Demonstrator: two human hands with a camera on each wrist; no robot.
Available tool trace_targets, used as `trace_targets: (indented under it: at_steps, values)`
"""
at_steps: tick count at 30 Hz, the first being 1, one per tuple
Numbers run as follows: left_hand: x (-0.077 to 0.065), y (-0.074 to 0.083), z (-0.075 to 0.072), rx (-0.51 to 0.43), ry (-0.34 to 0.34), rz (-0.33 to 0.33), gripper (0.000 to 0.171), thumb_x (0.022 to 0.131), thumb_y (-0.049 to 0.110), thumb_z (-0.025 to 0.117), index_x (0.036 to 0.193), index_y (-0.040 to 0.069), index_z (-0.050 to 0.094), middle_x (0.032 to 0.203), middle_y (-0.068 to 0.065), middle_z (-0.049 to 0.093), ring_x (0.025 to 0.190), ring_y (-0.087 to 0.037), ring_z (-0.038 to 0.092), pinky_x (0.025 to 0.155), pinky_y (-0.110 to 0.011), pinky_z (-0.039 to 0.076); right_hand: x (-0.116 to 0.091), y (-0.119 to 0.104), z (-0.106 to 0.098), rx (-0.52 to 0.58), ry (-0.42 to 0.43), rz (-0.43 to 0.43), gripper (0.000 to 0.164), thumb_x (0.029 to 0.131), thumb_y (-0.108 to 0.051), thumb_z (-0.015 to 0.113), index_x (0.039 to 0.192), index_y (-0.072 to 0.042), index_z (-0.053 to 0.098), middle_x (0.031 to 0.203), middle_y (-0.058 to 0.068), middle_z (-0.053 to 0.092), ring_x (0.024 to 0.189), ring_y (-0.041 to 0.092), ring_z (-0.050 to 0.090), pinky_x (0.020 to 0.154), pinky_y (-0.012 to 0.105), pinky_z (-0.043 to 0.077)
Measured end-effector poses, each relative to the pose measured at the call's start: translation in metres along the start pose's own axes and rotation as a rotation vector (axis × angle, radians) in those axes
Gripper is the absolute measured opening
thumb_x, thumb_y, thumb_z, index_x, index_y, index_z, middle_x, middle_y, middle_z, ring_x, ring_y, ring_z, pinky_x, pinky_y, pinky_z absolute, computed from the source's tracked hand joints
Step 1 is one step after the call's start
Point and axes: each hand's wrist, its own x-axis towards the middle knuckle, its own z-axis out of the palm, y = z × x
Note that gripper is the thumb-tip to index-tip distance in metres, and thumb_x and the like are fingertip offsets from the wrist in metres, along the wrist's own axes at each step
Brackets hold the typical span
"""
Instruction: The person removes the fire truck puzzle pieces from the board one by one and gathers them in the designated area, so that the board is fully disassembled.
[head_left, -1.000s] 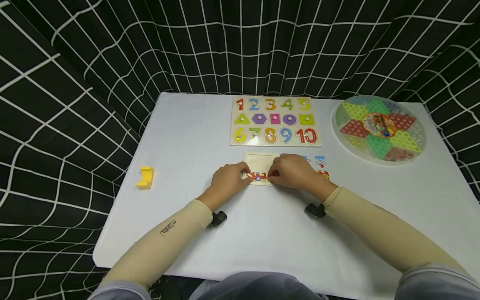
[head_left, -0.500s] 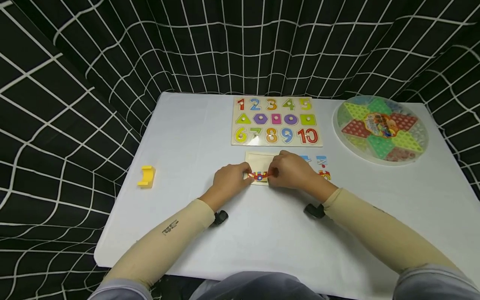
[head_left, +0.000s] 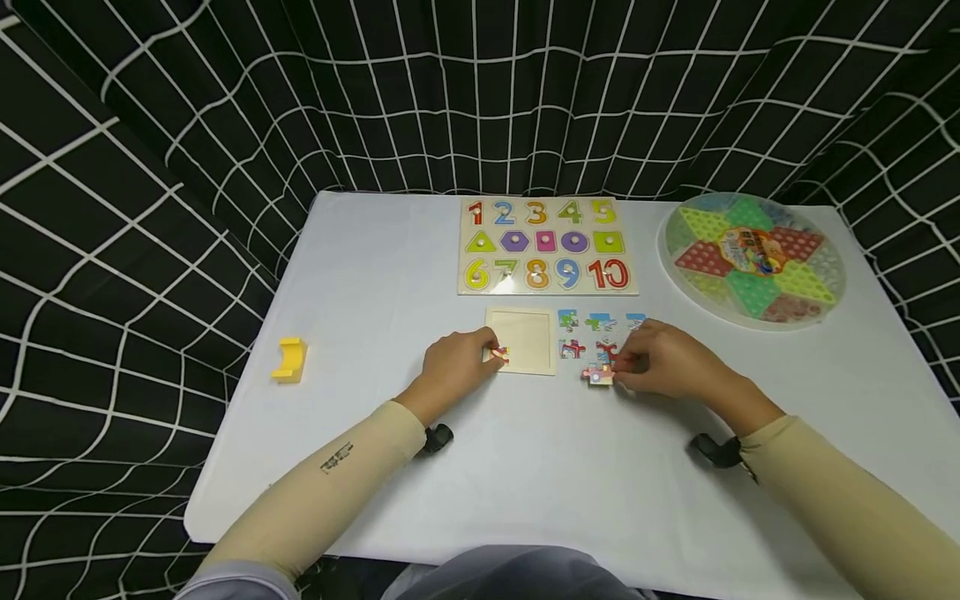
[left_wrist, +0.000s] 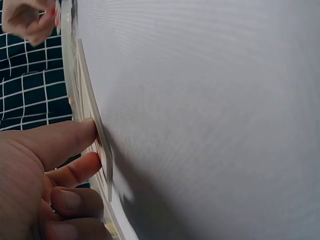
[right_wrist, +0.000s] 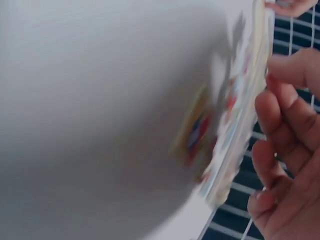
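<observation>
My left hand [head_left: 456, 367] pinches a small red-and-yellow jigsaw piece [head_left: 502, 355] at the lower left corner of a shallow wooden puzzle tray [head_left: 528, 343]. In the left wrist view, thumb and index finger press at the edge of that tray [left_wrist: 100, 125]. To the right, my right hand [head_left: 667, 357] hovers with bent fingers beside a jigsaw piece with a blue wheel [head_left: 598, 375]. The right wrist view shows the same jigsaw piece [right_wrist: 195, 131] blurred and apart from the fingertips. Behind it lie several loose jigsaw pieces [head_left: 572, 349], some overlapped by the right hand.
A wooden number and shape board [head_left: 547, 257] lies behind the tray. At the back right is a round, clear-covered game board [head_left: 752, 258]. Far left on the white table [head_left: 375, 275] stands a yellow curved block [head_left: 290, 359]. Dark grid-patterned cloth [head_left: 517, 100] hangs behind the table.
The right hand has moved right, away from the tray, taking the blue-wheeled jigsaw piece along and letting it go beside the loose pieces. The left hand stays at the tray's corner.
</observation>
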Motion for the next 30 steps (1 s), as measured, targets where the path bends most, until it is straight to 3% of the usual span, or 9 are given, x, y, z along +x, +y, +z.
trace_targets:
  at_steps: [3, 6, 10, 12, 17, 21, 25, 30]
  values:
    - [-0.001, -0.004, 0.000, -0.018, -0.007, -0.010, 0.023, 0.089, 0.039, 0.072, 0.106, 0.024, 0.066, 0.067, 0.006, 0.059, 0.061, -0.017, 0.052, 0.051, -0.032, 0.040, -0.010, 0.009, 0.001, 0.029, -0.014, -0.014, 0.022, 0.072, -0.017, 0.085, 0.070, -0.029, 0.066, 0.069, -0.021, 0.054, 0.075, 0.007, 0.048, 0.067, 0.029, 0.043]
    - [-0.001, -0.009, 0.000, -0.068, -0.030, -0.035, 0.023, 0.089, 0.038, 0.071, 0.107, 0.025, 0.066, 0.069, 0.006, 0.061, 0.063, -0.016, 0.051, 0.052, -0.031, 0.039, -0.013, 0.011, 0.004, 0.036, -0.027, -0.028, 0.023, 0.072, -0.018, 0.085, 0.071, -0.030, 0.066, 0.067, -0.022, 0.052, 0.074, 0.005, 0.047, 0.065, 0.027, 0.042]
    - [0.000, -0.015, -0.001, -0.135, -0.075, -0.077, 0.022, 0.089, 0.035, 0.070, 0.111, 0.028, 0.067, 0.087, 0.003, 0.070, 0.064, -0.017, 0.050, 0.055, -0.032, 0.040, -0.011, 0.010, 0.006, 0.008, -0.056, -0.040, 0.022, 0.072, -0.018, 0.084, 0.070, -0.029, 0.066, 0.065, -0.021, 0.051, 0.073, 0.007, 0.048, 0.067, 0.029, 0.042]
    - [0.001, -0.017, -0.003, -0.149, -0.087, -0.079, 0.023, 0.089, 0.033, 0.071, 0.112, 0.029, 0.068, 0.099, 0.004, 0.070, 0.064, -0.017, 0.050, 0.056, -0.032, 0.040, -0.009, 0.009, 0.006, -0.012, -0.084, -0.035, 0.020, 0.072, -0.018, 0.083, 0.070, -0.028, 0.065, 0.065, -0.020, 0.051, 0.076, 0.009, 0.049, 0.073, 0.032, 0.043]
    - [0.002, -0.019, -0.004, -0.146, -0.105, -0.035, 0.027, 0.089, 0.031, 0.071, 0.116, 0.027, 0.067, 0.073, 0.002, 0.064, 0.060, -0.015, 0.045, 0.055, -0.031, 0.037, -0.001, 0.003, -0.002, 0.046, -0.089, -0.005, 0.022, 0.072, -0.020, 0.086, 0.071, -0.029, 0.066, 0.071, -0.017, 0.056, 0.077, 0.009, 0.052, 0.075, 0.030, 0.044]
    - [0.002, -0.019, -0.005, -0.149, -0.084, -0.015, 0.028, 0.088, 0.031, 0.073, 0.115, 0.027, 0.066, 0.057, 0.004, 0.051, 0.056, -0.014, 0.042, 0.053, -0.032, 0.035, 0.016, -0.013, -0.006, 0.094, -0.011, -0.054, 0.022, 0.073, -0.025, 0.088, 0.069, -0.028, 0.066, 0.071, -0.017, 0.056, 0.071, 0.009, 0.051, 0.069, 0.030, 0.042]
    - [0.002, -0.020, -0.004, -0.169, -0.088, -0.026, 0.028, 0.087, 0.031, 0.073, 0.114, 0.028, 0.066, 0.054, 0.004, 0.054, 0.055, -0.014, 0.041, 0.055, -0.032, 0.037, 0.043, -0.035, 0.002, 0.066, -0.006, -0.090, 0.020, 0.077, -0.029, 0.085, 0.068, -0.025, 0.067, 0.068, -0.017, 0.054, 0.068, 0.011, 0.049, 0.064, 0.029, 0.042]
    - [0.005, -0.021, -0.003, -0.166, -0.092, -0.038, 0.040, 0.086, 0.034, 0.076, 0.123, 0.028, 0.062, 0.088, 0.000, 0.070, 0.070, -0.016, 0.053, 0.066, -0.034, 0.044, 0.079, -0.060, 0.025, -0.006, -0.055, -0.077, 0.013, 0.084, -0.028, 0.079, 0.082, -0.016, 0.075, 0.075, -0.011, 0.061, 0.071, 0.009, 0.053, 0.069, 0.031, 0.046]
